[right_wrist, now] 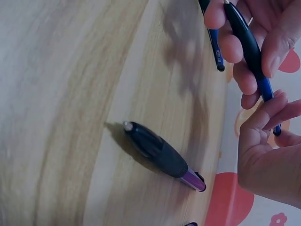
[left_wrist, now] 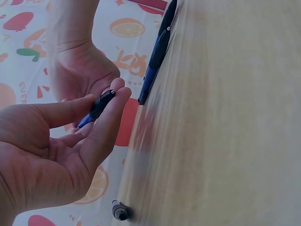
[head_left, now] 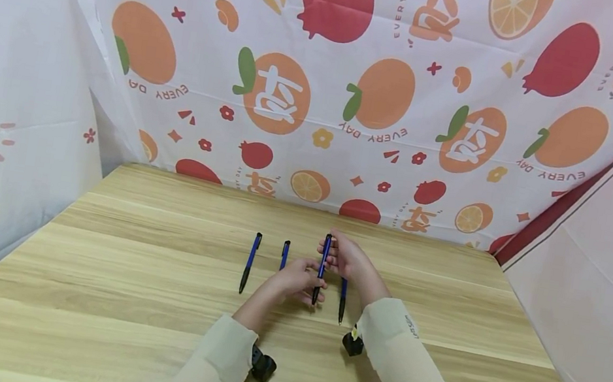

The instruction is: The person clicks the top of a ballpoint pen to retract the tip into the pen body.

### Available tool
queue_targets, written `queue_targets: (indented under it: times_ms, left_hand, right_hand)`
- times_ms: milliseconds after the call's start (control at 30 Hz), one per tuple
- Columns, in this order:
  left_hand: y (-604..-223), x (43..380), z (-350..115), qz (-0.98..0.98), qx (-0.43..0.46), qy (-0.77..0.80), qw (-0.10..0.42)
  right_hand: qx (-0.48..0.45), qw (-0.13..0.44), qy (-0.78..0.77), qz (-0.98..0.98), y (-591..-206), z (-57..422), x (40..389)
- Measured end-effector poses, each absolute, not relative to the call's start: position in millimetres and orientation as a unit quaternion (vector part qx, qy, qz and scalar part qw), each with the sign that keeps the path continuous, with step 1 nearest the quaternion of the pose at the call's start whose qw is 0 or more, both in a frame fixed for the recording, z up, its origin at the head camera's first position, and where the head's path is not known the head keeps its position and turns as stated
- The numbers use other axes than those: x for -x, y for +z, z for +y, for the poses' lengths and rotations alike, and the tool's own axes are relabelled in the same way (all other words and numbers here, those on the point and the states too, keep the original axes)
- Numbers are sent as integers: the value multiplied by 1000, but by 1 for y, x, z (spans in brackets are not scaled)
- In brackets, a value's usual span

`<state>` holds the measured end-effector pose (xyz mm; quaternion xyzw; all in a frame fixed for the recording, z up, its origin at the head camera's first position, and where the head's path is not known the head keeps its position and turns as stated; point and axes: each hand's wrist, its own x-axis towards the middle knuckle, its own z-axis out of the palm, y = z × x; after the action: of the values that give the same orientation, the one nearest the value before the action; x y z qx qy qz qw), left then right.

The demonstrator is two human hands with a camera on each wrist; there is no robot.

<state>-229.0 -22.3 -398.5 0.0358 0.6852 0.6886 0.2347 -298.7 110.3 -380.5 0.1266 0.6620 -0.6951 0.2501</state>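
Both hands hold one blue-and-black ballpoint pen [head_left: 322,265] above the table. My left hand [head_left: 296,278] pinches its black grip end between thumb and fingers; the metal tip points toward me. At the other end, my right hand [head_left: 352,261] has its thumb and fingers around the blue barrel near the button. A second pen [head_left: 251,263] lies to the left of the hands. Between it and the left hand lies a third pen [head_left: 285,252], its lower part hidden behind that hand. Another pen [head_left: 342,302] lies under the right hand, its upper part covered.
The wooden table [head_left: 118,295] carries the pens. Behind it hangs a fruit-printed cloth [head_left: 335,156]; pale cloths stand on both sides. Black wrist cameras [head_left: 263,367] are strapped below both sleeves. In the right wrist view a pen with a purple-looking barrel [right_wrist: 162,155] lies close.
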Motion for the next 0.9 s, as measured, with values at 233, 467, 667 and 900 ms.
queue_targets:
  times_ms: [233, 467, 667, 900]
  left_hand:
    - [-398, 229, -21, 681, -28, 695, 229]
    - [-399, 228, -21, 680, -24, 698, 224]
    - [-401, 229, -22, 677, -22, 701, 222]
    - [-401, 229, -22, 676, -14, 704, 216]
  right_hand:
    - [-121, 250, -691, 668, -383, 109, 299]
    - [-124, 240, -695, 666, -385, 106, 297]
    - [-127, 235, -700, 663, -386, 105, 297]
    - [-128, 228, -704, 660, -387, 102, 297]
